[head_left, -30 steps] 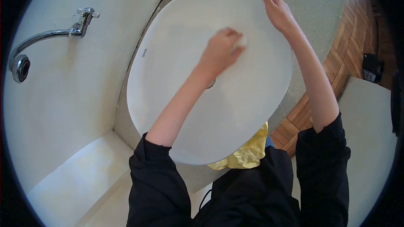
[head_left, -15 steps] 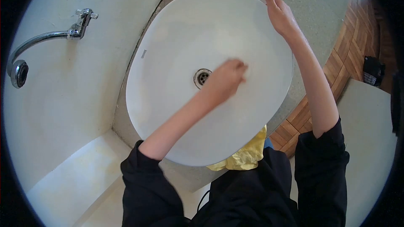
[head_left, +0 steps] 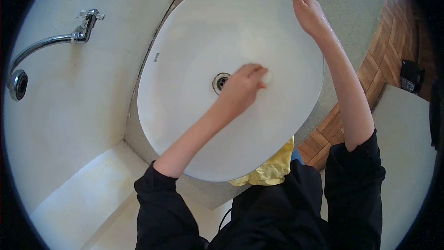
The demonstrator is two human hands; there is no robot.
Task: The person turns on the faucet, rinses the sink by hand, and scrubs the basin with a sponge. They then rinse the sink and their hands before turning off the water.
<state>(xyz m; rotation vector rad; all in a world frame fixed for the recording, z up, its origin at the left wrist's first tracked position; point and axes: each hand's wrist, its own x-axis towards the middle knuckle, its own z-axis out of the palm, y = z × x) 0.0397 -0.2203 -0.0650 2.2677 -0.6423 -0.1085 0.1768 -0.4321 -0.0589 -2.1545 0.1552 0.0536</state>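
Note:
Inside the white oval washbasin [head_left: 194, 32], my left hand [head_left: 241, 85] is low over the bowl, just right of the metal drain [head_left: 222, 83]. Its fingers are bent around a small white piece [head_left: 267, 78], pale like the basin and mostly covered by the hand, so I cannot tell its kind. My right hand [head_left: 309, 13] holds the basin's far right rim from the outside, thumb raised and a fingertip reaching along the edge. Water drops glisten on the right wrist.
A chrome wall tap [head_left: 83, 32] with a curved spout is on the left. Yellow cloth [head_left: 270, 169] hangs by the basin's near edge, against my body. The basin stands on a grey counter [head_left: 347, 14]; wooden floor [head_left: 330, 129] and a black item [head_left: 410, 76] lie to the right.
My left hand has shifted slightly left in the bowl, and the white piece at its fingertips shows more clearly. My right hand stays at the rim.

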